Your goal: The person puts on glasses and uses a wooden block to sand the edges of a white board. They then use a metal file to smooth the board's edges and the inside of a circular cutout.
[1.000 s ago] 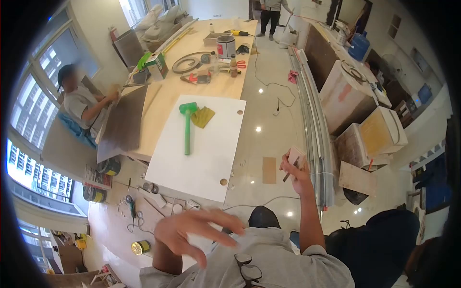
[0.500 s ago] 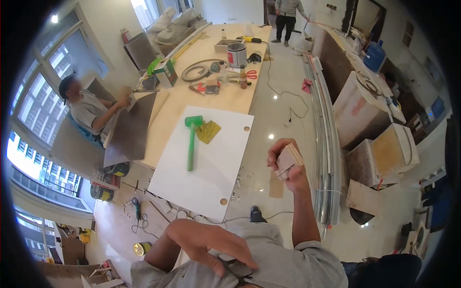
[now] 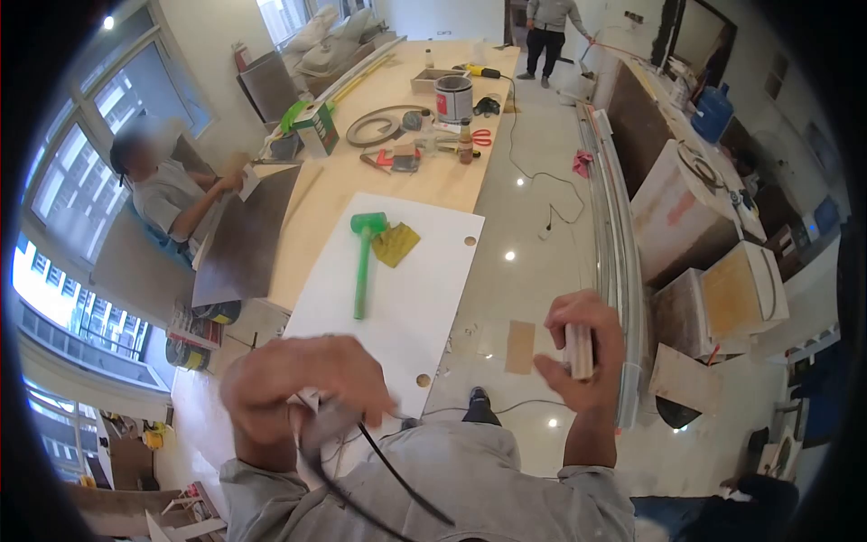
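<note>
Since the earlier head frames, the left hand has risen from the chest of the grey shirt, bringing up the glasses that hung there; the right hand has turned the wooden block from its broad face to its edge.

In the head view, the left fingers are closed on the glasses, though blur hides the exact grip. The dark temple arms slant down and rightward from that hand, in front of the shirt. The right hand clasps the block between thumb and fingers, its long axis running nearly up and down in the view, right of the brown piece on the floor. The green mallet lies on the white panel, head away from the wearer, touching the yellowish cloth.
</note>
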`<state>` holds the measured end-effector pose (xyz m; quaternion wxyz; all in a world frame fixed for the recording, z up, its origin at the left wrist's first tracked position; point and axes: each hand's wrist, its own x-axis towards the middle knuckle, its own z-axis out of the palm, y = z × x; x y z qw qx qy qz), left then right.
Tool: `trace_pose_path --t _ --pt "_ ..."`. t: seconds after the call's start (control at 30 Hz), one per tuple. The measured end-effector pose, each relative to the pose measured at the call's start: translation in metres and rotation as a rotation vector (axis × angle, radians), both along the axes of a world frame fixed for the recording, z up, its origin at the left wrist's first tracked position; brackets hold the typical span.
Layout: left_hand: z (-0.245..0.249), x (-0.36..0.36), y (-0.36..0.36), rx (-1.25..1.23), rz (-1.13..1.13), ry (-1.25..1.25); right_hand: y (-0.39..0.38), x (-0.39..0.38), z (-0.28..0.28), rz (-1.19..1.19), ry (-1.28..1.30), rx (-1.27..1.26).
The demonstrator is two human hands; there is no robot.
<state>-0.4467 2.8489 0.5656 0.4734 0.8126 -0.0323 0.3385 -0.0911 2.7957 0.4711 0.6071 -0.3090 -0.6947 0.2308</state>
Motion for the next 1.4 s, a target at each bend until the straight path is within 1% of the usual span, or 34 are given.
trace_pose_path --t 0.03,0.07,0.1,0.13,0.17,0.23,0.3,0.37,0.43,0.53,0.67,0.87,0.93,0.97,1.0,1.07,1.13,1.17,1.2,1.23,1.27,1.3,1.33,1.37,1.4 --pt "-0.006 -0.009 -0.004 -0.129 0.083 0.054 -0.002 -0.012 0.005 -0.001 -0.106 0.063" --pt "-0.010 -0.017 -0.008 -0.266 0.163 0.100 -0.003 -0.029 0.006 -0.024 -0.155 0.088" --pt "-0.023 -0.020 -0.015 -0.494 0.224 0.156 -0.002 -0.050 0.003 -0.049 -0.204 0.109" --pt "-0.047 -0.022 -0.020 -0.720 0.268 0.225 -0.003 -0.072 -0.002 -0.092 -0.252 0.127" --pt "-0.074 -0.023 -0.022 -0.939 0.292 0.307 -0.005 -0.091 -0.007 -0.071 -0.291 0.101" --pt "-0.135 -0.045 -0.033 -1.121 0.180 0.394 -0.005 -0.125 -0.022 -0.029 -0.364 0.043" --pt "-0.175 -0.065 -0.052 -1.269 0.155 0.499 -0.013 -0.146 -0.041 0.065 -0.493 -0.082" --pt "-0.198 -0.086 -0.064 -1.281 0.040 0.546 -0.024 -0.164 -0.062 0.169 -0.596 -0.191" --pt "-0.209 -0.101 -0.072 -1.283 -0.083 0.588 -0.038 -0.178 -0.079 0.259 -0.676 -0.271" --pt "-0.220 -0.121 -0.078 -1.264 -0.272 0.677 -0.055 -0.197 -0.082 0.363 -0.570 -0.405" --pt "-0.239 -0.143 -0.083 -1.243 -0.380 0.634 -0.065 -0.214 -0.092 0.521 -0.539 -0.531" --pt "-0.250 -0.162 -0.081 -1.207 -0.453 0.636 -0.074 -0.234 -0.094 0.525 -0.641 -0.637" --pt "-0.247 -0.167 -0.083 -1.158 -0.474 0.583 -0.078 -0.237 -0.105 0.521 -0.595 -0.572" --pt "-0.244 -0.170 -0.086 -1.187 -0.433 0.523 -0.076 -0.237 -0.107 0.517 -0.581 -0.531" --pt "-0.236 -0.172 -0.091 -1.212 -0.389 0.461 -0.075 -0.236 -0.102 0.514 -0.498 -0.502" --pt "-0.236 -0.180 -0.094 -1.257 -0.291 0.334 -0.073 -0.229 -0.098 0.462 -0.359 -0.610" --pt "-0.264 -0.194 -0.100 -1.493 -0.218 0.163 -0.073 -0.224 -0.105 0.398 -0.183 -0.682" --pt "-0.272 -0.194 -0.101 -1.609 -0.179 0.072 -0.074 -0.222 -0.103 0.340 -0.138 -0.734" --pt "-0.280 -0.193 -0.100 -1.673 -0.219 -0.107 -0.074 -0.219 -0.101 0.283 -0.094 -0.786" --pt "-0.287 -0.197 -0.103 -1.636 -0.118 -0.135 -0.075 -0.219 -0.100 0.230 -0.052 -0.841" --pt "-0.285 -0.197 -0.102 -1.597 -0.015 -0.162 -0.076 -0.223 -0.097 0.190 0.058 -0.769" --pt "-0.275 -0.194 -0.101 -1.557 0.090 -0.190 -0.077 -0.224 -0.090 0.154 0.126 -0.807" --pt "-0.264 -0.191 -0.101 -1.439 0.166 -0.236 -0.078 -0.222 -0.082 0.124 0.191 -0.849" --pt "-0.241 -0.185 -0.098 -1.327 0.306 -0.120 -0.077 -0.221 -0.075 0.107 0.251 -0.900" --pt "-0.225 -0.182 -0.094 -1.222 0.459 -0.006 -0.075 -0.222 -0.069 0.093 0.302 -0.828"
